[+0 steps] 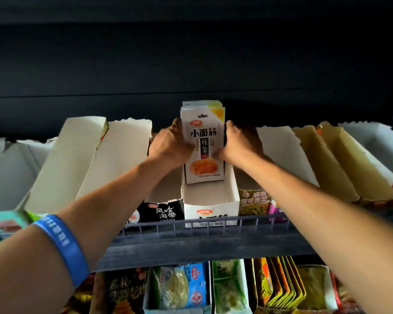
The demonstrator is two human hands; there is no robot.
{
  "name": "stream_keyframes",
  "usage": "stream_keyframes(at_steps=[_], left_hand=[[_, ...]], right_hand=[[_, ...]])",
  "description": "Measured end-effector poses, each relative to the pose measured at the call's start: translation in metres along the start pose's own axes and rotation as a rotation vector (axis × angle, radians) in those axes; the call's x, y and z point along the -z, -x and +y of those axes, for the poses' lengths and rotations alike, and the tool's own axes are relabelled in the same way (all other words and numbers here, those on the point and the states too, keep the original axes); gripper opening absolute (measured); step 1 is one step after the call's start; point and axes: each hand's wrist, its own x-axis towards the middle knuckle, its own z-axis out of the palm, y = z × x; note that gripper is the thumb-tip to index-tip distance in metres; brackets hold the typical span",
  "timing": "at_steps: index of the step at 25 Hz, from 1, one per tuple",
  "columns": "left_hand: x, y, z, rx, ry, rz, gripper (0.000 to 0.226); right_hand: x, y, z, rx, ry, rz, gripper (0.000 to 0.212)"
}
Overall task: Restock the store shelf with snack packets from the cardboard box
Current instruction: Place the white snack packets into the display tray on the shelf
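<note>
Your store shelf (213,245) fills the width of the head view: a dark upper tier with a low wire rail along its front edge, and a lower tier beneath it packed with coloured snack bags (279,284).

A row of open-topped display trays sits on the upper tier. The tall white ones (114,159) to your left and the brown card ones (340,164) to your right stand torn-edged; their contents cannot be seen from here.

The white display tray (211,200) at centre sits between a black-printed tray (163,211) and a green-labelled one (254,201). Its front part is bare card.

The stack of snack packets (203,141), white with black characters and an orange food picture, stands upright in the rear part of that centre tray, faces toward you.

Your left hand (170,146) clasps the stack's left edge, fingers curled round behind it, thumb on the front face. Your right hand (236,143) grips the right edge the same way, thumb pressing the front packet.

A blue wristband (64,243) circles your left forearm.
</note>
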Motion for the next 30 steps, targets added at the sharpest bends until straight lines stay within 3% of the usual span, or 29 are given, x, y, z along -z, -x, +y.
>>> stream_keyframes(at_steps=[3,5,7,8,10,12,13,15,17,20,22,24,27,30], left_hand=[[0.000,0.002,-0.001,-0.040,-0.021,0.060,0.044],[0.000,0.006,-0.002,-0.067,-0.054,0.039,0.048],[0.000,0.014,-0.002,-0.123,-0.068,0.036,0.056],[0.001,0.019,-0.001,-0.144,-0.056,0.038,0.060],[0.005,0.029,0.000,-0.168,-0.004,0.028,0.069],[0.013,0.046,0.000,-0.202,0.031,0.017,0.076],[0.019,0.059,-0.001,-0.234,0.023,0.026,0.078],[0.031,0.096,-0.006,-0.313,0.031,0.072,0.079],[0.039,0.155,-0.019,-0.348,0.123,0.116,0.078],[0.014,0.264,-0.057,-0.228,0.323,0.152,0.074],[-0.026,0.338,-0.095,-0.122,0.289,0.131,0.071],[-0.073,0.404,-0.140,-0.016,0.098,-0.100,0.074],[-0.123,0.495,-0.218,0.138,-0.207,-0.659,0.082],[-0.130,0.524,-0.249,0.278,-0.211,-0.805,0.058]], right_hand=[[-0.012,0.000,0.001,0.028,0.074,0.268,0.095],[-0.012,0.012,0.007,0.141,0.200,0.407,0.095],[-0.010,0.034,0.009,0.352,0.282,0.548,0.071],[-0.009,0.045,0.008,0.491,0.323,0.538,0.048],[-0.003,0.062,0.003,0.609,0.443,0.160,0.012],[-0.002,0.074,-0.002,0.570,0.477,-0.217,0.024],[-0.002,0.081,-0.002,0.586,0.405,-0.220,0.026],[-0.006,0.099,0.006,0.701,0.283,-0.005,0.033],[-0.021,0.141,0.019,0.700,0.179,0.093,0.056],[-0.068,0.229,0.038,0.592,-0.061,0.145,0.069],[-0.123,0.290,0.056,0.511,-0.123,0.114,0.067],[-0.186,0.342,0.080,0.287,-0.133,-0.098,0.064],[-0.268,0.408,0.127,-0.281,-0.122,-0.510,0.066],[-0.321,0.442,0.151,-0.628,-0.204,-0.631,0.064]])
